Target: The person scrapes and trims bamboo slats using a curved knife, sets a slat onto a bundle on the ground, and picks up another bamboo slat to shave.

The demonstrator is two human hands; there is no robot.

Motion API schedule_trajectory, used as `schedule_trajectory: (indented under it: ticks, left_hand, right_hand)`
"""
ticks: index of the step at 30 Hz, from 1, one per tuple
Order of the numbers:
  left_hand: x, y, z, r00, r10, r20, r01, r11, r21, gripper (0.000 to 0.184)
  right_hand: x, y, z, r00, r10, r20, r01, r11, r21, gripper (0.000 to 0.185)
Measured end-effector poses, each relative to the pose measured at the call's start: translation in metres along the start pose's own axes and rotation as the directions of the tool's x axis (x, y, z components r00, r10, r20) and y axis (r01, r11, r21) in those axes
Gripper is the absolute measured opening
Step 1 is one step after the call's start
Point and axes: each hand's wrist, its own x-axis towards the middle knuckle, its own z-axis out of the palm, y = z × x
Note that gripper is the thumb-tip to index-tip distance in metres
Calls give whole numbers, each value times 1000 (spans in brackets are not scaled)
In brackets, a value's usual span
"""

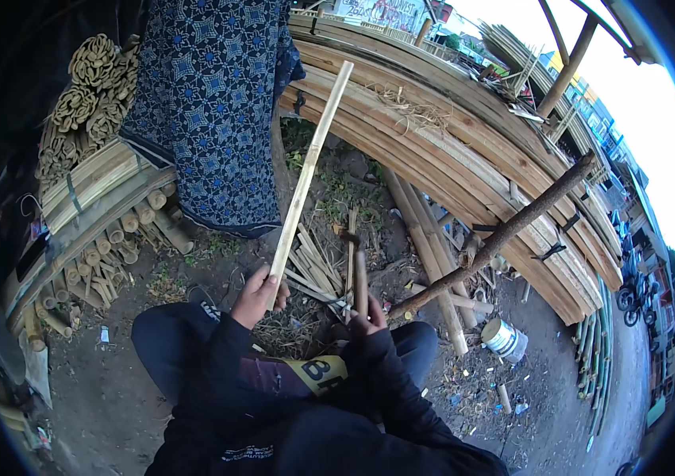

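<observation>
My left hand [255,297] is closed round the lower end of a long, pale split bamboo strip [310,168], which points up and slightly right. In my right hand [368,320] is a tool with a brown wooden handle [361,279] and a dark, hooked end at its top; its exact kind does not show. The tool stands nearly upright, apart from the strip. On the ground just beyond my hands lies a loose heap of split bamboo pieces [312,258]. A yellow and maroon cloth or sack [320,373] lies between my legs.
Stacked sawn planks [448,166] stretch along the far right, with a slanting pole [504,234] before them. A patterned blue cloth [214,119] hangs at left, near bundled strips [87,103] and cut bamboo poles [115,232]. A white bucket [504,339] lies tipped at right.
</observation>
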Motion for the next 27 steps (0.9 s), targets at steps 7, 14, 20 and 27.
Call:
schedule_trajectory:
  ticks: [7, 14, 20, 27]
  left_hand:
    - [-17, 8, 41, 982, 134, -130, -132, 991, 17, 24]
    - [-30, 25, 60, 958, 238, -158, -222, 968, 114, 25]
    - [-39, 36, 69, 941, 284, -183, -251, 951, 182, 26]
    - [-37, 21, 61, 940, 308, -147, -281, 943, 179, 29]
  right_hand:
    - [-50, -86, 0, 932, -354, -76, 353, 935, -26, 57]
    - [-73, -109, 5, 779, -624, 57, 587, 695, -416, 52]
    - [-75, -110, 18, 666, -737, 116, 655, 503, -565, 55]
    - [-76, -114, 19, 724, -682, 101, 595, 544, -591, 55]
